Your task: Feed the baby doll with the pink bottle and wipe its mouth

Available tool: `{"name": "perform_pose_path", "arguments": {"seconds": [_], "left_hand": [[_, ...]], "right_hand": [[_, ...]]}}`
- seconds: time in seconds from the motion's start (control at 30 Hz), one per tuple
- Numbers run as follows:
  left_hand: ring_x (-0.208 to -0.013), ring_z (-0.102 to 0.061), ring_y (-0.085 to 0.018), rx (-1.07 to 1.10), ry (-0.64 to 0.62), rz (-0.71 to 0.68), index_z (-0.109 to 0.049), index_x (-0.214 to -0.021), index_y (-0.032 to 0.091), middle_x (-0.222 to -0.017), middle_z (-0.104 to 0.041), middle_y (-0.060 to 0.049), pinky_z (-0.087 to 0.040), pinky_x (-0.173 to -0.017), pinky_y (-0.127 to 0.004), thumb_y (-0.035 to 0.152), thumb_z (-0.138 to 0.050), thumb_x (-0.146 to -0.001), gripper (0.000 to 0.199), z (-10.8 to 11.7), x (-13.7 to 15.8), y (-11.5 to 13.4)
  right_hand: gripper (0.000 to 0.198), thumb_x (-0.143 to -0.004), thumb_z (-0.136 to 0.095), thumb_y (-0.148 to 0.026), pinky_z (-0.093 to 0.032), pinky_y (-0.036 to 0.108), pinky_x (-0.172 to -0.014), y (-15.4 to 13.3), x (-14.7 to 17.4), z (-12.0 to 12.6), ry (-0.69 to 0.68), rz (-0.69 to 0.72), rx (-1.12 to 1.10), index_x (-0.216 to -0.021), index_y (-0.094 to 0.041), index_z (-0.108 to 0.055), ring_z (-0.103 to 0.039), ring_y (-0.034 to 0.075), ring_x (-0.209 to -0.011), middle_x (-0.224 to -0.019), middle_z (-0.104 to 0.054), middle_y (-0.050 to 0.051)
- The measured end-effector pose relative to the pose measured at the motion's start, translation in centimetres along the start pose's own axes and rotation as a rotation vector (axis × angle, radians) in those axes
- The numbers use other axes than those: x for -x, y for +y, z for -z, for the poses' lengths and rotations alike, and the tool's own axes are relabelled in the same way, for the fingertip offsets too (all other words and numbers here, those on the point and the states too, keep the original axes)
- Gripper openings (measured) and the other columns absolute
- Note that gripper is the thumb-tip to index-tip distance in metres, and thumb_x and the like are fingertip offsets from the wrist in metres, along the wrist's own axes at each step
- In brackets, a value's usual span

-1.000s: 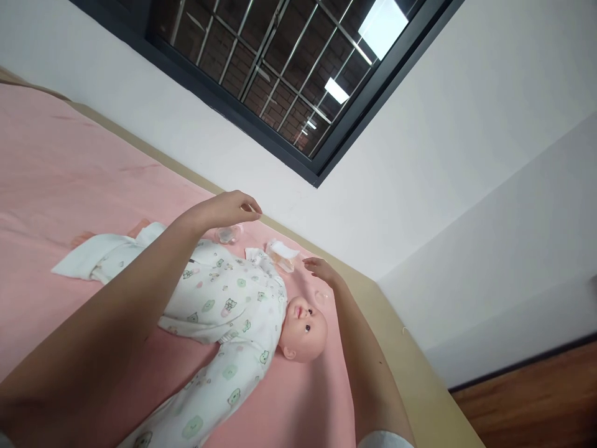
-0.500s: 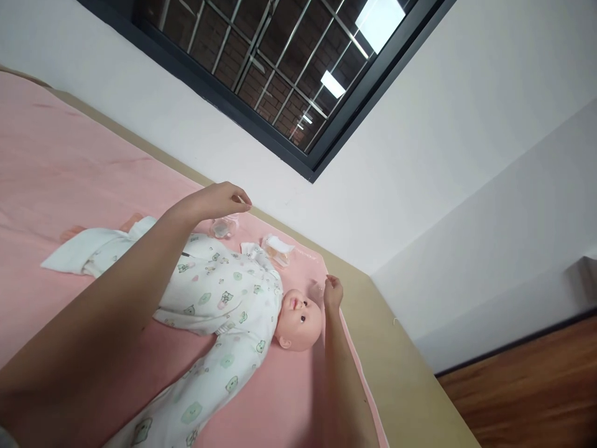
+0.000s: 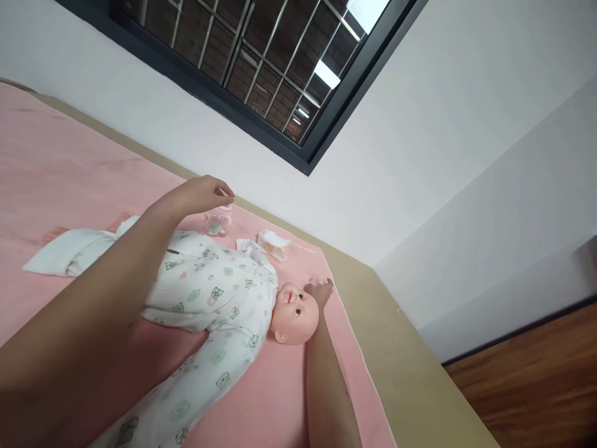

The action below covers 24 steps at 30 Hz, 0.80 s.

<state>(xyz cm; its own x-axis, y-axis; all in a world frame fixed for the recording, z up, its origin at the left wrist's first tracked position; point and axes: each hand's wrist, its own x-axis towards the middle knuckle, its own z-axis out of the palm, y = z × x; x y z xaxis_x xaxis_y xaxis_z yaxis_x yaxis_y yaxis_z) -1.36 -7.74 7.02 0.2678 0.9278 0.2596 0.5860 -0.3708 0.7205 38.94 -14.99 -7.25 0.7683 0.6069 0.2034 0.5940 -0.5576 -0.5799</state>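
A bald baby doll (image 3: 296, 314) lies on its back in a white printed outfit (image 3: 224, 283). My left hand (image 3: 205, 194) reaches across above its body. The fingers bend together at the top of a small clear baby bottle (image 3: 217, 223) with a pink collar; whether they grip anything is hidden. Beyond the doll's head, my right hand (image 3: 321, 292) is low at the pink sheet. Its fingers curl at a small clear plastic piece (image 3: 317, 282), which they partly cover.
An opened clear-and-white packet (image 3: 274, 244) lies by the doll's sleeve. The pink sheet (image 3: 261, 398) covers a tan surface (image 3: 387, 348) running along a white wall (image 3: 261, 180). Above is a dark-framed barred window (image 3: 261, 68).
My right hand has come down and left toward the clear piece beside the doll's head. My left hand is slightly nearer the bottle's top. The whole view has shifted a little.
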Motion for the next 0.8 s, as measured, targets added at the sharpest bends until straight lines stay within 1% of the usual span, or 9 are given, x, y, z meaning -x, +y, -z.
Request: {"name": "perform_pose_path", "arguments": {"seconds": [0.07,0.13,0.23,0.33,0.43,0.5,0.57,0.67,0.8], "left_hand": [[-0.102,-0.06,-0.025,-0.008,0.052,0.018,-0.065,-0.114,0.015,-0.122,-0.066,-0.009,-0.043,-0.092,-0.036,0.041,-0.056,-0.084,0.041,0.2,0.3,0.4],[-0.103,-0.06,-0.025,0.003,0.153,0.026,-0.064,-0.118,0.015,-0.122,-0.065,-0.01,-0.044,-0.091,-0.036,0.038,-0.056,-0.085,0.041,0.4,0.8,1.1],[-0.103,-0.061,-0.024,0.047,0.299,0.029,-0.065,-0.117,0.019,-0.119,-0.066,-0.006,-0.045,-0.089,-0.033,0.037,-0.058,-0.085,0.038,0.8,1.8,2.2],[-0.103,-0.061,-0.023,0.096,0.349,0.042,-0.066,-0.116,0.02,-0.117,-0.067,-0.003,-0.046,-0.087,-0.031,0.037,-0.058,-0.086,0.036,0.7,2.4,3.1],[-0.104,-0.059,-0.022,0.078,0.312,0.032,-0.063,-0.117,0.019,-0.121,-0.064,-0.004,-0.045,-0.085,-0.029,0.038,-0.055,-0.087,0.037,-0.1,2.1,3.1],[-0.106,-0.058,-0.023,0.028,0.263,0.02,-0.06,-0.123,0.018,-0.125,-0.061,-0.006,-0.044,-0.086,-0.029,0.039,-0.054,-0.088,0.041,-0.9,1.3,2.4],[-0.106,-0.057,-0.023,-0.035,0.229,0.064,-0.053,-0.131,0.018,-0.128,-0.058,-0.009,-0.043,-0.088,-0.031,0.039,-0.054,-0.087,0.049,-1.7,0.1,1.2],[-0.102,-0.057,-0.024,-0.093,0.186,0.217,-0.038,-0.142,0.015,-0.125,-0.058,-0.01,-0.044,-0.085,-0.031,0.038,-0.058,-0.083,0.067,-2.8,-1.8,-1.2],[-0.094,-0.058,-0.024,-0.114,0.13,0.249,-0.032,-0.144,0.007,-0.115,-0.061,-0.013,-0.044,-0.076,-0.03,0.034,-0.064,-0.076,0.08,-4.2,-3.3,-4.2]], "right_hand": [[0.075,-0.08,-0.05,-0.029,-0.045,0.037,-0.1,0.1,0.0,0.1,-0.005,0.004,-0.007,-0.148,-0.008,-0.025,-0.052,0.031,-0.129,-0.141,-0.048,0.025],[0.075,-0.078,-0.051,-0.023,-0.043,0.037,-0.102,0.1,0.0,0.2,-0.015,0.009,-0.016,-0.147,-0.006,-0.026,-0.051,0.031,-0.129,-0.139,-0.05,0.025],[0.078,-0.075,-0.052,-0.016,-0.041,0.038,-0.104,0.2,-0.1,0.3,-0.032,0.009,-0.039,-0.147,-0.004,-0.026,-0.052,0.032,-0.127,-0.137,-0.052,0.026],[0.08,-0.073,-0.053,-0.012,-0.041,0.039,-0.104,0.4,-0.2,0.3,-0.044,0.006,-0.068,-0.148,-0.004,-0.026,-0.052,0.034,-0.128,-0.137,-0.051,0.027],[0.079,-0.073,-0.052,-0.01,-0.041,0.039,-0.104,0.7,-0.2,0.3,-0.042,0.005,-0.1,-0.148,-0.004,-0.027,-0.051,0.034,-0.129,-0.138,-0.051,0.027],[0.078,-0.074,-0.053,-0.01,-0.041,0.039,-0.104,0.8,-0.3,0.2,-0.036,0.005,-0.12,-0.147,-0.004,-0.029,-0.052,0.035,-0.128,-0.137,-0.051,0.027],[0.075,-0.076,-0.053,-0.011,-0.04,0.04,-0.105,0.8,-0.4,0.1,-0.026,0.004,-0.139,-0.147,-0.004,-0.031,-0.052,0.035,-0.128,-0.136,-0.052,0.027],[0.071,-0.078,-0.053,-0.013,-0.038,0.043,-0.106,0.8,-0.5,-0.2,-0.004,-0.005,-0.166,-0.146,-0.004,-0.032,-0.05,0.036,-0.128,-0.135,-0.052,0.027],[0.07,-0.078,-0.053,-0.013,-0.038,0.045,-0.105,0.7,-0.6,-0.5,0.007,-0.022,-0.195,-0.145,-0.004,-0.034,-0.05,0.037,-0.128,-0.135,-0.053,0.027]]}}
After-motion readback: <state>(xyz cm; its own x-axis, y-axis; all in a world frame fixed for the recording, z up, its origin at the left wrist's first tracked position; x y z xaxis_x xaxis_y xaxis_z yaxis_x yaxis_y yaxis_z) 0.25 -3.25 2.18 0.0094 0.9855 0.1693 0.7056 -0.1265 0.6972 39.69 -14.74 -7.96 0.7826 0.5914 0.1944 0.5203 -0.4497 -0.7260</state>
